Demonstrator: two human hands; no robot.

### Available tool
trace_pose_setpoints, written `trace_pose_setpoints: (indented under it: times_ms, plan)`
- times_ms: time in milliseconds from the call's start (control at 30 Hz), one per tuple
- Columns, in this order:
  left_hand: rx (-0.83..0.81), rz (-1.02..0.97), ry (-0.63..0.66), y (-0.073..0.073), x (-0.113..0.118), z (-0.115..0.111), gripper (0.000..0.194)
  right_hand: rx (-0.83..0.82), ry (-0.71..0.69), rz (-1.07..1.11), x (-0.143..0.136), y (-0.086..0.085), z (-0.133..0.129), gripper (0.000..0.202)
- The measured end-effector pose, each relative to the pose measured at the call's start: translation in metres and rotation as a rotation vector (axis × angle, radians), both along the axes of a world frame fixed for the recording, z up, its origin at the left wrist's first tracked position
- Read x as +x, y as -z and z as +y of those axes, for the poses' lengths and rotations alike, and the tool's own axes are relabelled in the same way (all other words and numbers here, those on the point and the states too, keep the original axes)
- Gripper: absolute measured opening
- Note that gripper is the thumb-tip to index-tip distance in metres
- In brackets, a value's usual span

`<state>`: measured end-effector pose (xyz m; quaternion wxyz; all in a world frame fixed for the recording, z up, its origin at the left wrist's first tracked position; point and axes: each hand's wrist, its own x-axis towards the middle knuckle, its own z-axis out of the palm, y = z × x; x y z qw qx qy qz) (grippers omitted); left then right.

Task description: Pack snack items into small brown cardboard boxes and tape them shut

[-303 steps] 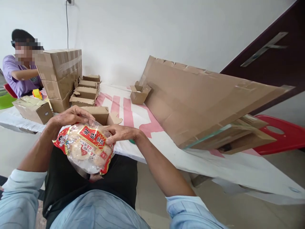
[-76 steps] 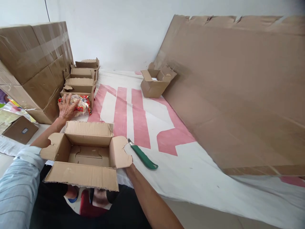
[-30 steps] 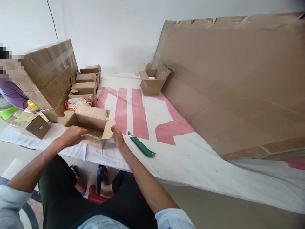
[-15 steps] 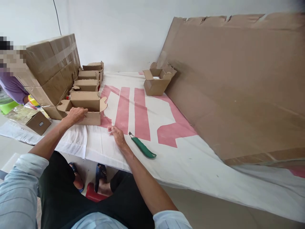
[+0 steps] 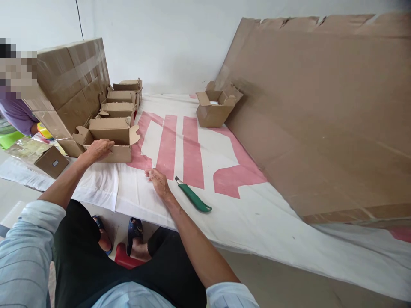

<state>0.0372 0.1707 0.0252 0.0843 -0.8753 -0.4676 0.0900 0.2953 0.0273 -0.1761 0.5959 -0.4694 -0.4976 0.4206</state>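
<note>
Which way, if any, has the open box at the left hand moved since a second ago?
Yes: the open box moved back, away from the front edge of the table.

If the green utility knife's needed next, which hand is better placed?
Right, likely: the right hand is close beside the green utility knife, while the left hand is farther away, at the front edge of the nearest open cardboard box.

The left hand (image 5: 97,151) is hiding part of the nearest open box (image 5: 122,153). The right edge is cutting off the large cardboard panel (image 5: 314,115).
</note>
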Motion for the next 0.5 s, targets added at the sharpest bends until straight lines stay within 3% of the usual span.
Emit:
trace_pose_setpoints:
  times_ms: [300, 500]
  plan:
    - [0.016, -0.013, 0.035, 0.003, -0.001, 0.022, 0.031, -0.001, -0.013, 0.026, 0.001, 0.000, -0.001, 0.079]
    - [0.076, -0.101, -0.057, 0.013, 0.001, 0.009, 0.033, -0.018, -0.001, 0.007, 0.001, 0.003, 0.000, 0.081]
